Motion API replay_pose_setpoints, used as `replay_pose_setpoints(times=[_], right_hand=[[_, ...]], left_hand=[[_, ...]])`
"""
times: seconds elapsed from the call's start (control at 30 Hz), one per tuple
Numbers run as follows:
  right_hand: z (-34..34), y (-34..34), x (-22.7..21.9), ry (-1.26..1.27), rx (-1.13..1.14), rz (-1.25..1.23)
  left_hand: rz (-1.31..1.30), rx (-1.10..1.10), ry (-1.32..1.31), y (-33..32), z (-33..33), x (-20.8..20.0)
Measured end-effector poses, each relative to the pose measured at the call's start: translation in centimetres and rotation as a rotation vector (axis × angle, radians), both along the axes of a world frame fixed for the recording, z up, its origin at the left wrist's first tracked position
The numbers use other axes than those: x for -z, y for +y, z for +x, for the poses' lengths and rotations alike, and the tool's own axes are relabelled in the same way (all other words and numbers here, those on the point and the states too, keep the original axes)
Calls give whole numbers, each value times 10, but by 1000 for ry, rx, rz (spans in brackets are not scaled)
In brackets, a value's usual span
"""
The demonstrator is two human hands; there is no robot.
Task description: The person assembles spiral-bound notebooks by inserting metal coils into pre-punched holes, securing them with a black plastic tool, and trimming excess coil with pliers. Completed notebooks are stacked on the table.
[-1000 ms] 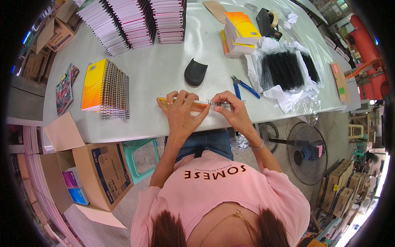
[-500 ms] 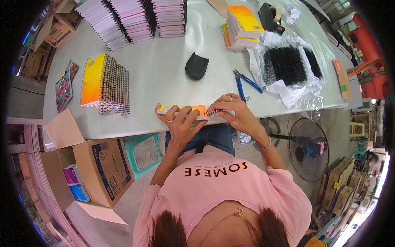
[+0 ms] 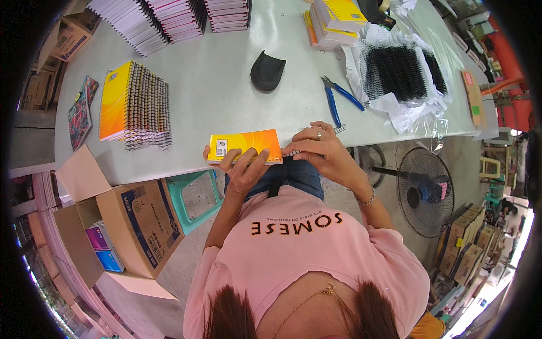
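Observation:
My left hand (image 3: 244,170) grips a small yellow-and-orange notebook (image 3: 254,139) at the table's near edge, fingers across its cover and thumb at its left end. At the notebook's right end, my right hand (image 3: 326,151) pinches a dark wire coil (image 3: 291,152), partly hidden by the fingers. Whether the coil passes through the notebook's holes I cannot tell. Beyond the right hand lie blue-handled cutting pliers (image 3: 334,101), jaws pointing away, with a short piece of coil (image 3: 340,129) by a handle. Farther off rests a black, rounded, pouch-like piece (image 3: 267,71).
Coil-bound yellow notebooks (image 3: 117,101) are piled at left, near a patterned booklet (image 3: 81,118). Tall stacks of bound books (image 3: 179,22) stand at the back. Black coils (image 3: 395,73) lie on white paper at right, beside yellow notebooks (image 3: 340,16). An open carton (image 3: 148,226) and fan (image 3: 426,195) flank me.
The notebook has tipped so that more of its cover faces up. My right hand stays at its right end, with less of the coil showing. The whole view has shifted slightly.

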State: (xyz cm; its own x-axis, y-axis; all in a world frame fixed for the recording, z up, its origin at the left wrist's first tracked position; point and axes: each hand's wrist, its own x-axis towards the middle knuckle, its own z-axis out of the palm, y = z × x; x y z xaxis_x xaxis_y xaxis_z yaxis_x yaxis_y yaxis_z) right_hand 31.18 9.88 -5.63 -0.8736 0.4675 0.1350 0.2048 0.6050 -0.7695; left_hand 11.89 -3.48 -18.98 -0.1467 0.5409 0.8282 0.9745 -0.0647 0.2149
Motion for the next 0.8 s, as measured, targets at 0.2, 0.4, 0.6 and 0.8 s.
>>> replay_pose_setpoints(times=[0.2,0.4,0.6,0.8], right_hand=[[-1,-4,4,-3,34,91],[0,-4,7,49,13,119],[0,-4,6,70,23,124],[2,-4,4,61,34,114]], left_hand=[[13,0,41,2,0,-9],[-32,36,-21,1,-1,-8],[-5,70,1,4,0,-14],[-15,44,-52,6,2,-12]])
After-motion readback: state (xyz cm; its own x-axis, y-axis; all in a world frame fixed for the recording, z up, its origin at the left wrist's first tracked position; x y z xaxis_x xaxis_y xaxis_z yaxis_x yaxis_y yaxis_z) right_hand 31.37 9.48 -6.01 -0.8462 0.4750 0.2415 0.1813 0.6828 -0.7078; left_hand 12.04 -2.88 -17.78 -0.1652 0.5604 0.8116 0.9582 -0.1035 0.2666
